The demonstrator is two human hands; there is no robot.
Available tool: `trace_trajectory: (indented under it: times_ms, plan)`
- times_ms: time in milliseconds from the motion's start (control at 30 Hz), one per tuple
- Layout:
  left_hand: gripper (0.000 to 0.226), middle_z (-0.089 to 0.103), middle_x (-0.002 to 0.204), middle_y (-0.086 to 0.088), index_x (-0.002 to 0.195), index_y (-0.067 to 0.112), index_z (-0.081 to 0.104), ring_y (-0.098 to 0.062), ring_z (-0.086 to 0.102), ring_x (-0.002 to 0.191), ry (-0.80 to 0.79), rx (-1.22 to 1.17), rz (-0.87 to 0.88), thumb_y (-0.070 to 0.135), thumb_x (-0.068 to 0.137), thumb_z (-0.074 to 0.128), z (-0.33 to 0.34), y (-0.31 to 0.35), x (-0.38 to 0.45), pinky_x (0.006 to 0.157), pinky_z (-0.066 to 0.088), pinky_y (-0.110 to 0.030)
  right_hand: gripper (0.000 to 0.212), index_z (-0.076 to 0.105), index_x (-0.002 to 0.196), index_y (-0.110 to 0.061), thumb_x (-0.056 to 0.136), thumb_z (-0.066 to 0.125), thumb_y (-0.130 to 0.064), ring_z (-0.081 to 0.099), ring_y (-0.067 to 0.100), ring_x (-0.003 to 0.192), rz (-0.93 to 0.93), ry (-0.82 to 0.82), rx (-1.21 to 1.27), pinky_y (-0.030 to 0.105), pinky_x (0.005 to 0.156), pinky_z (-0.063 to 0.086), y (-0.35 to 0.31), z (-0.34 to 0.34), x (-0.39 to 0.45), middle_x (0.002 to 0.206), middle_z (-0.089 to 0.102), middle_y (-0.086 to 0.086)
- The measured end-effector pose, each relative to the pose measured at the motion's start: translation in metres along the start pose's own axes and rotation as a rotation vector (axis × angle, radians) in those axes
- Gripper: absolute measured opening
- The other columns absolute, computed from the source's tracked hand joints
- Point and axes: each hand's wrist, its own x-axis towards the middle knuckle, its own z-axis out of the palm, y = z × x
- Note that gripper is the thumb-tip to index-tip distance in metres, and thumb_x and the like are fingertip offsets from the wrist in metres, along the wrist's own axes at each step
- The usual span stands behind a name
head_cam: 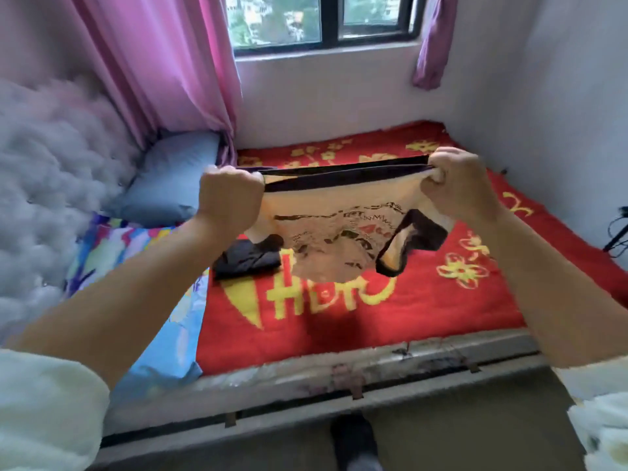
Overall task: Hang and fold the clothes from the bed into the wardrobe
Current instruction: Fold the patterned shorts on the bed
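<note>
Cream printed garment (326, 229), black-trimmed, held taut above the red blanket (424, 317); left hand (229, 198) at 9 o'clock and right hand (460, 188) at 3 o'clock each grip its band. Step: spreading for folding, probably; next needs a flat surface. Black garment (246, 261) lies beneath, in the way; blue pillow (170, 185) at 10 o'clock

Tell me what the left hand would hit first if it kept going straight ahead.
Probably the red blanket near the wall; the left hand, gripping the shorts, has nothing nearer ahead. Depth is unclear.
</note>
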Motion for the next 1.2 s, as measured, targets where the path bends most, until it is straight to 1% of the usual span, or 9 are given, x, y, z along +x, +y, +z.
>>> trace_trajectory:
  times_ms: [100, 200, 333, 600, 733, 900, 1033, 1133, 1200]
  plan:
    - [0.034, 0.05, 0.042, -0.01, 0.053, 0.008, 0.051, -0.025, 0.052, 0.038, 0.293, -0.146, -0.096, 0.0, 0.035, 0.078, -0.027, -0.03, -0.005, 0.051, 0.046, -0.029, 0.016, 0.056, 0.071, 0.008, 0.064, 0.043, 0.011, 0.041, 0.019, 0.063, 0.004, 0.004, -0.021, 0.009, 0.053, 0.028, -0.029, -0.034, 0.033, 0.066, 0.043, 0.008]
    - [0.021, 0.056, 0.059, -0.022, 0.069, -0.004, 0.055, -0.04, 0.06, 0.055, 0.47, -0.374, -0.124, -0.011, 0.05, 0.061, -0.042, -0.054, 0.001, 0.04, 0.048, -0.039, 0.03, 0.059, 0.088, 0.012, 0.065, 0.043, 0.004, 0.055, 0.033, 0.078, -0.094, -0.049, -0.046, 0.019, 0.066, 0.034, -0.042, -0.059, 0.061, 0.088, 0.055, 0.028]
    - [0.029, 0.057, 0.067, -0.023, 0.073, -0.007, 0.057, -0.043, 0.058, 0.064, 0.596, -0.584, -0.016, -0.015, 0.049, 0.044, -0.015, -0.058, 0.024, 0.055, 0.051, -0.045, 0.037, 0.056, 0.115, 0.005, 0.078, 0.06, 0.007, 0.055, 0.034, 0.096, 0.017, -0.294, 0.045, 0.026, 0.077, 0.04, -0.024, -0.061, 0.089, 0.109, 0.055, 0.027]
    - [0.046, 0.054, 0.065, -0.022, 0.078, -0.01, 0.057, -0.042, 0.056, 0.063, 0.15, -0.585, 0.085, -0.037, 0.041, 0.052, 0.133, -0.016, 0.107, 0.045, 0.048, -0.042, 0.026, 0.051, 0.112, -0.001, 0.089, 0.046, -0.011, 0.06, 0.037, 0.09, 0.226, -0.675, -0.312, 0.036, 0.07, 0.047, 0.098, 0.076, 0.114, 0.1, 0.061, 0.024]
    - [0.041, 0.056, 0.082, -0.028, 0.094, -0.014, 0.059, -0.045, 0.055, 0.083, -0.017, -0.505, 0.122, -0.032, 0.058, 0.051, 0.239, 0.008, 0.184, 0.055, 0.048, -0.047, 0.061, 0.046, 0.119, -0.004, 0.082, 0.058, -0.051, 0.058, 0.033, 0.101, 0.11, -0.863, -0.537, 0.034, 0.075, 0.043, 0.179, 0.177, 0.15, 0.109, 0.061, 0.017]
    - [0.04, 0.047, 0.114, -0.027, 0.123, -0.008, 0.046, -0.041, 0.04, 0.114, -0.232, -0.309, 0.021, -0.016, 0.085, 0.039, 0.328, 0.033, 0.272, 0.079, 0.045, -0.047, 0.02, 0.048, 0.109, 0.002, 0.094, 0.039, -0.01, 0.063, 0.036, 0.089, 0.031, -0.72, -0.654, 0.033, 0.059, 0.036, 0.265, 0.288, 0.173, 0.104, 0.063, 0.02]
    - [0.039, 0.042, 0.122, -0.022, 0.127, -0.005, 0.04, -0.036, 0.035, 0.118, -0.359, -0.252, -0.015, -0.01, 0.089, 0.039, 0.378, 0.047, 0.296, 0.08, 0.045, -0.04, 0.019, 0.055, 0.095, 0.008, 0.078, 0.049, 0.012, 0.062, 0.036, 0.068, -0.019, -0.534, -0.528, 0.032, 0.05, 0.038, 0.298, 0.347, 0.168, 0.082, 0.062, 0.024]
    - [0.03, 0.048, 0.112, -0.019, 0.112, -0.003, 0.049, -0.032, 0.043, 0.111, -0.416, -0.375, 0.249, -0.009, 0.084, 0.04, 0.417, 0.086, 0.258, 0.066, 0.045, -0.035, 0.029, 0.055, 0.107, 0.004, 0.08, 0.048, 0.009, 0.059, 0.035, 0.085, 0.039, -0.832, -0.436, 0.033, 0.059, 0.034, 0.316, 0.38, 0.111, 0.099, 0.057, 0.022]
    - [0.025, 0.057, 0.082, -0.014, 0.088, 0.002, 0.051, -0.027, 0.055, 0.083, -0.28, -0.53, 0.466, -0.005, 0.07, 0.034, 0.435, 0.117, 0.215, 0.041, 0.039, -0.026, 0.027, 0.061, 0.086, 0.004, 0.061, 0.064, 0.014, 0.061, 0.036, 0.068, -0.018, -0.972, -0.348, 0.032, 0.049, 0.037, 0.323, 0.391, 0.061, 0.08, 0.057, 0.023]
